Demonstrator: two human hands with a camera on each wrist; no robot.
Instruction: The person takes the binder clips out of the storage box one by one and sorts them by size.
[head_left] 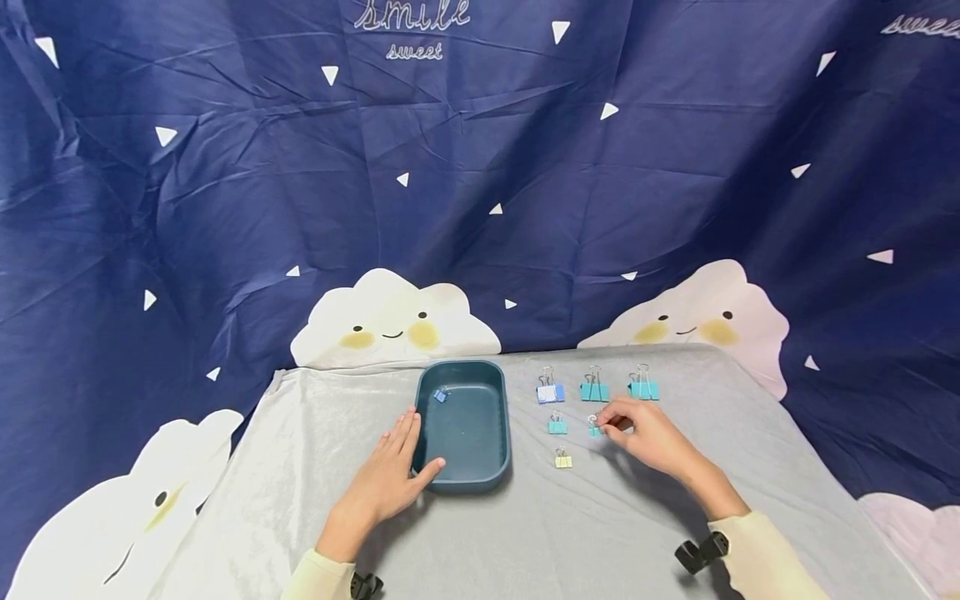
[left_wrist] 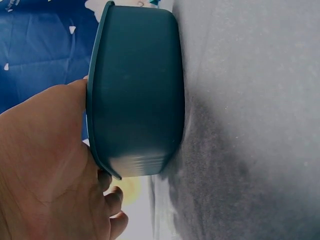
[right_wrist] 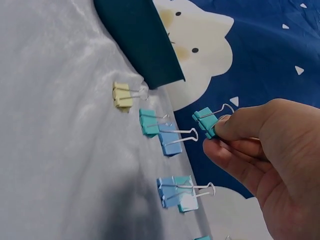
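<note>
My right hand (head_left: 648, 433) pinches a small teal binder clip (right_wrist: 206, 122) between thumb and fingers, its wire handles toward the hand. In the head view, a second small teal clip (head_left: 557, 427) lies just left of it, and a small yellow clip (head_left: 563, 462) lies nearer me. My left hand (head_left: 390, 471) rests with fairly straight fingers along the left side of a dark teal bin (head_left: 467, 486), its thumb over the near rim. Inside the bin's far left corner sits a small blue binder clip (head_left: 442, 395).
Behind the small clips stand a large blue-and-white clip (head_left: 551, 394) and two large teal clips, one in the middle (head_left: 595, 392), one at the right (head_left: 645, 390). A grey cloth (head_left: 510, 550) covers the table. A navy curtain (head_left: 465, 217) hangs along its far edge.
</note>
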